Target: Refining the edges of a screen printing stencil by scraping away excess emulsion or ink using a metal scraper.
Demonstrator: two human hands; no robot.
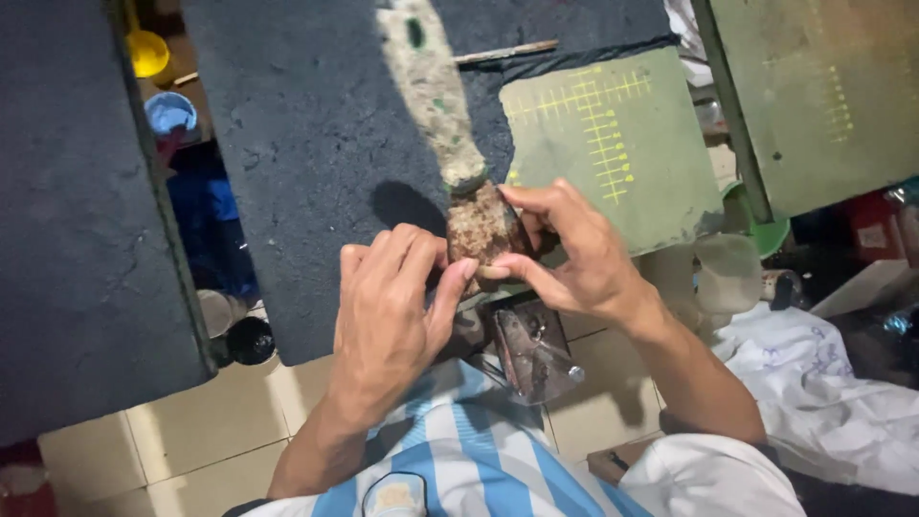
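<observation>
While both hands meet above the striped shirt [450,450], the left hand [388,316] and right hand [579,254] pinch a small piece [481,230] between fingertips. It is mottled brown and rust, rough-surfaced, roughly rectangular. Beyond lie a dark foam board [316,124] and a green mat [613,144] with yellow markings.

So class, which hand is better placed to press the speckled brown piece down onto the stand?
Probably the right hand: its fingers curl over the speckled brown piece, while the left hand only pinches its lower edge.
</observation>
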